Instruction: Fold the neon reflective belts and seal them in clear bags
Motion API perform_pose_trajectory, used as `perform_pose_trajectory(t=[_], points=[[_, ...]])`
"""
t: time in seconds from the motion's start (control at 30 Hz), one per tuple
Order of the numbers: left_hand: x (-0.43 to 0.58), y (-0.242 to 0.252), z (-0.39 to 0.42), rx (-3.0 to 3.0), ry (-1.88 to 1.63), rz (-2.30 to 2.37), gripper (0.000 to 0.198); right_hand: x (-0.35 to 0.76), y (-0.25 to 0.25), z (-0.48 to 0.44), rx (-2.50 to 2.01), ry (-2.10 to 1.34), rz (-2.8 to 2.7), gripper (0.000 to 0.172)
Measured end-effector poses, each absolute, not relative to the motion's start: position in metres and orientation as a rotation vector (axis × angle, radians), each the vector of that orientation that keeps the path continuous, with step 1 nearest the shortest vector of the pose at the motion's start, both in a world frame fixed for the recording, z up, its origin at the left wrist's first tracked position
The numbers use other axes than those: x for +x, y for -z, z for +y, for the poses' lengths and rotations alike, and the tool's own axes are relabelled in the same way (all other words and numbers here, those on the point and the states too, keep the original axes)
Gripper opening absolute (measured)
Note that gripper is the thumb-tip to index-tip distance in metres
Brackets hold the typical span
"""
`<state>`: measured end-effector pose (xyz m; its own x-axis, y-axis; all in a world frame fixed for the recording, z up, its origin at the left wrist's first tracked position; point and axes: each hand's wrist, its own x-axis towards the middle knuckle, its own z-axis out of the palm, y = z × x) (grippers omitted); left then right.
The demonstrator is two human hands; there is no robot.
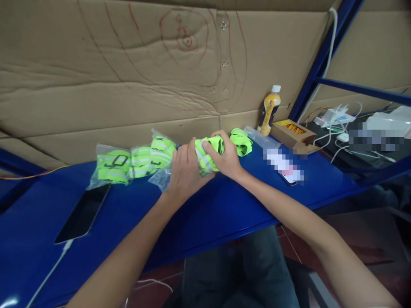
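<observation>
Both my hands meet over the blue table [199, 214] on a rolled neon-green reflective band [207, 156]. My right hand [224, 158] wraps its fingers over the top of the roll. My left hand [184, 171] grips it from the left, where a clear plastic bag [159, 177] hangs beside the palm. Another loose green band [241, 142] lies just behind my right hand. To the left lie bagged green bands [112, 167] and more bagged ones [150, 156].
A dark phone [84, 211] with a white cable lies at the left. A yellow drink bottle [269, 112], a small cardboard box [292, 133] and another phone [289, 177] sit at the right. Cardboard sheets stand behind; chargers and cables clutter the far right.
</observation>
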<state>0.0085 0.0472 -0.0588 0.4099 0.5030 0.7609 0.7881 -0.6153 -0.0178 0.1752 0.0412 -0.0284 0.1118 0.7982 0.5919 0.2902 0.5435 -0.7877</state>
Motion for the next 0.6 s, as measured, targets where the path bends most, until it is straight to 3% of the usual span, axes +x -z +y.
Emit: perform_pose_trajectory(t=[0.13, 0.2, 0.33, 0.6], points=[[-0.005, 0.060, 0.050, -2.371, 1.019, -1.130, 0.117, 0.191, 0.034, 0.041, -0.859, -0.607, -1.835, 0.071], [-0.009, 0.060, 0.052, -2.417, 1.023, -1.137, 0.119, 0.199, 0.033, 0.043, -0.810, -0.657, -1.952, 0.078], [-0.011, 0.057, 0.051, -2.472, 1.006, -1.126, 0.129, 0.206, 0.029, 0.048, -0.753, -0.668, -1.971, 0.066], [-0.008, 0.041, 0.047, -2.305, 1.137, -1.366, 0.122, 0.203, 0.025, 0.051, -0.702, -0.582, -1.812, 0.056]])
